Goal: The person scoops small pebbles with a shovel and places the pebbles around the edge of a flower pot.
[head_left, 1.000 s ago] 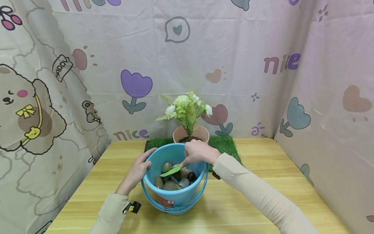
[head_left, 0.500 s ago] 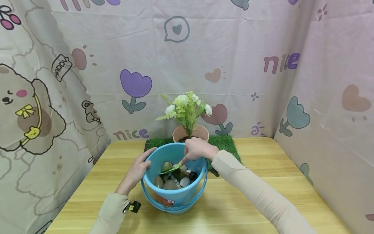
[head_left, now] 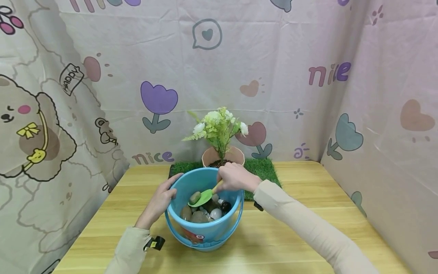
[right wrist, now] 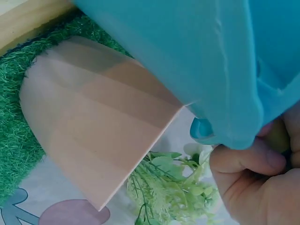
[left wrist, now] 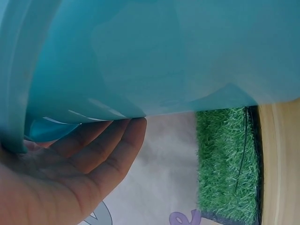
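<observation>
A light blue bucket (head_left: 205, 224) stands on the wooden table with several stones (head_left: 199, 217) inside. My left hand (head_left: 161, 199) grips its left rim, thumb over the edge; in the left wrist view the fingers (left wrist: 115, 164) lie along the outer wall. Over the bucket's right side, my right hand (head_left: 236, 177) holds a small green toy shovel (head_left: 205, 196) by its yellowish handle. The shovel's blade tilts down into the bucket, with an oval grey-brown stone (head_left: 195, 197) at its left edge. In the right wrist view, the curled right hand (right wrist: 262, 183) is partly hidden behind the bucket's rim.
Behind the bucket, a pale pink pot (head_left: 236, 155) with a white-flowered plant (head_left: 219, 127) stands on an artificial grass mat (head_left: 263, 171). The bucket's handle (head_left: 184, 239) hangs down at the front. A patterned cloth (head_left: 273, 57) surrounds the table (head_left: 301, 228).
The shovel's blade has turned to show its face and risen slightly, with the oval stone now against its edge. My right hand has shifted slightly. The left hand and bucket stay put.
</observation>
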Demonstrator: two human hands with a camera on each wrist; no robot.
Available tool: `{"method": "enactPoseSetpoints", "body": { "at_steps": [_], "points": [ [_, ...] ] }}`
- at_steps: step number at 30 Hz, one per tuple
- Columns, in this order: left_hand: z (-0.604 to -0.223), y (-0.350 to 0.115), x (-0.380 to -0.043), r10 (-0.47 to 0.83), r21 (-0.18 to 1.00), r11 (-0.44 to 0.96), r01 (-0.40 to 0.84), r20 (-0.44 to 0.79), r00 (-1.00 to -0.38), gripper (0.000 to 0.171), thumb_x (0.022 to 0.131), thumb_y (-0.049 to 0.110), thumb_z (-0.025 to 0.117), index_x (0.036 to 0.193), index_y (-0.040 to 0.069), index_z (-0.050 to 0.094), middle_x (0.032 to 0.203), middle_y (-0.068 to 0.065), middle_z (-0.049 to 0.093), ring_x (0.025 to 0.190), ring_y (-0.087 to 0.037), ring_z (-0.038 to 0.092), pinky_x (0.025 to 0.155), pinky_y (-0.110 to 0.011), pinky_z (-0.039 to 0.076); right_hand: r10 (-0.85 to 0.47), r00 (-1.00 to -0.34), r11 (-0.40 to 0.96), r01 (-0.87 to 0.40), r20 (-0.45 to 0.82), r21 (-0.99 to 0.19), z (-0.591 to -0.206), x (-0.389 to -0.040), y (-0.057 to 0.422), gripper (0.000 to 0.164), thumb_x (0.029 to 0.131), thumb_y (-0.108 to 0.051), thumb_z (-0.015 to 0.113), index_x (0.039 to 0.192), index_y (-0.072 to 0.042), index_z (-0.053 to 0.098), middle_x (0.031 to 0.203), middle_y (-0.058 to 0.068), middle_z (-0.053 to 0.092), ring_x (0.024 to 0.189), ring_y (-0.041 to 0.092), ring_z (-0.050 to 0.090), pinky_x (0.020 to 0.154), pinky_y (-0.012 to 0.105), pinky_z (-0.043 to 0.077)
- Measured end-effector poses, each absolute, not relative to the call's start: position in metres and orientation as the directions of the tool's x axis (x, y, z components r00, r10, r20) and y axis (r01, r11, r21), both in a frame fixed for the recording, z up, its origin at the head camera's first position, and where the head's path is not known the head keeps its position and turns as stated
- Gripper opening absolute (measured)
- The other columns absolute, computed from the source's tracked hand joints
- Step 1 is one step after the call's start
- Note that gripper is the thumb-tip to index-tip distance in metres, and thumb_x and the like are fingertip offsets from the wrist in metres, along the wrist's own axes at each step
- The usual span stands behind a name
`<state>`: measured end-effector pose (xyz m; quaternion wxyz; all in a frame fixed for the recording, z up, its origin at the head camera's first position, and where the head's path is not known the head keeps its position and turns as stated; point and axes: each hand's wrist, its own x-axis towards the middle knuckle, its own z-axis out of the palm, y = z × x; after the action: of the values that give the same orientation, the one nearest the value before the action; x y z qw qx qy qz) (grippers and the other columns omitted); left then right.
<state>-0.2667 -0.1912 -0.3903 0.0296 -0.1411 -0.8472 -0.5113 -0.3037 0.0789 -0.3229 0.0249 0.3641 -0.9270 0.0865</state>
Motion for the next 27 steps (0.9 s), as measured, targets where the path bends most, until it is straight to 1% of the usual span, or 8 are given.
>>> {"method": "enactPoseSetpoints", "body": {
  "at_steps": [1, 5, 8, 12, 14, 17, 22, 27],
  "points": [
    [-0.39, -0.191, -0.267, 0.21, 0.858, 0.436, 0.27, 0.195, -0.958, 0.063, 0.087, -0.001, 0.038, 0.149, 0.008, 0.039, 0.136, -0.019, 0.049, 0.109, -0.036, 0.051, 0.084, -0.04, 0.046, -0.675, -0.728, 0.714, -0.685, 0.117, -0.144, -0.323, -0.303, 0.08, 0.039, 0.081, -0.046, 0.076, 0.056, -0.018, 0.068, 0.042, -0.015, 0.033, 0.042, 0.004, 0.03, 0.045, 0.022, 0.022],
    [-0.39, -0.191, -0.266, 0.213, 0.858, 0.436, 0.27, 0.193, -0.958, 0.064, 0.086, -0.001, 0.039, 0.149, 0.009, 0.039, 0.133, -0.019, 0.05, 0.108, -0.036, 0.05, 0.081, -0.039, 0.044, -0.682, -0.714, 0.694, -0.7, 0.156, -0.17, -0.323, -0.301, 0.084, 0.028, 0.08, -0.045, 0.076, 0.062, -0.024, 0.073, 0.045, -0.019, 0.043, 0.042, 0.002, 0.035, 0.045, 0.021, 0.026],
    [-0.39, -0.191, -0.266, 0.218, 0.858, 0.436, 0.272, 0.192, -0.957, 0.064, 0.086, -0.001, 0.038, 0.149, 0.009, 0.039, 0.132, -0.019, 0.05, 0.107, -0.035, 0.05, 0.079, -0.039, 0.042, -0.678, -0.711, 0.687, -0.703, 0.185, -0.184, -0.322, -0.3, 0.088, 0.024, 0.08, -0.046, 0.076, 0.067, -0.026, 0.074, 0.047, -0.019, 0.047, 0.042, 0.001, 0.036, 0.045, 0.02, 0.027],
    [-0.39, -0.192, -0.267, 0.225, 0.858, 0.433, 0.276, 0.194, -0.955, 0.064, 0.087, -0.001, 0.038, 0.15, 0.01, 0.039, 0.131, -0.018, 0.05, 0.107, -0.034, 0.049, 0.079, -0.04, 0.04, -0.667, -0.712, 0.686, -0.702, 0.221, -0.19, -0.322, -0.299, 0.094, 0.023, 0.082, -0.047, 0.074, 0.072, -0.025, 0.076, 0.051, -0.016, 0.049, 0.044, 0.002, 0.036, 0.046, 0.02, 0.03],
    [-0.391, -0.193, -0.267, 0.228, 0.857, 0.432, 0.28, 0.197, -0.954, 0.064, 0.087, -0.001, 0.038, 0.15, 0.009, 0.039, 0.13, -0.018, 0.05, 0.108, -0.034, 0.049, 0.079, -0.04, 0.04, -0.66, -0.712, 0.687, -0.701, 0.24, -0.19, -0.323, -0.298, 0.097, 0.02, 0.082, -0.045, 0.074, 0.078, -0.026, 0.077, 0.056, -0.018, 0.055, 0.046, 0.001, 0.041, 0.047, 0.02, 0.034],
    [-0.391, -0.193, -0.268, 0.227, 0.852, 0.436, 0.29, 0.207, -0.952, 0.064, 0.086, -0.001, 0.038, 0.15, 0.009, 0.039, 0.129, -0.018, 0.05, 0.105, -0.034, 0.049, 0.078, -0.04, 0.039, -0.665, -0.696, 0.686, -0.712, 0.27, -0.148, -0.324, -0.298, 0.1, 0.02, 0.083, -0.044, 0.074, 0.079, -0.024, 0.077, 0.058, -0.016, 0.055, 0.048, 0.002, 0.042, 0.048, 0.02, 0.035],
    [-0.391, -0.193, -0.268, 0.222, 0.846, 0.443, 0.297, 0.217, -0.95, 0.065, 0.085, -0.001, 0.039, 0.149, 0.01, 0.04, 0.127, -0.019, 0.051, 0.102, -0.033, 0.051, 0.077, -0.039, 0.04, -0.686, -0.641, 0.679, -0.734, 0.344, -0.014, -0.329, -0.296, 0.103, 0.021, 0.083, -0.045, 0.073, 0.078, -0.025, 0.074, 0.062, -0.014, 0.055, 0.054, 0.004, 0.043, 0.048, 0.021, 0.033],
    [-0.39, -0.193, -0.267, 0.219, 0.847, 0.444, 0.291, 0.212, -0.952, 0.063, 0.087, -0.001, 0.039, 0.148, 0.013, 0.042, 0.109, -0.018, 0.053, 0.092, -0.029, 0.051, 0.077, -0.039, 0.039, -0.688, -0.617, 0.682, -0.73, 0.383, 0.048, -0.334, -0.295, 0.106, 0.021, 0.085, -0.046, 0.071, 0.082, -0.025, 0.074, 0.071, -0.013, 0.059, 0.06, 0.003, 0.046, 0.049, 0.02, 0.035]
  ]
}}
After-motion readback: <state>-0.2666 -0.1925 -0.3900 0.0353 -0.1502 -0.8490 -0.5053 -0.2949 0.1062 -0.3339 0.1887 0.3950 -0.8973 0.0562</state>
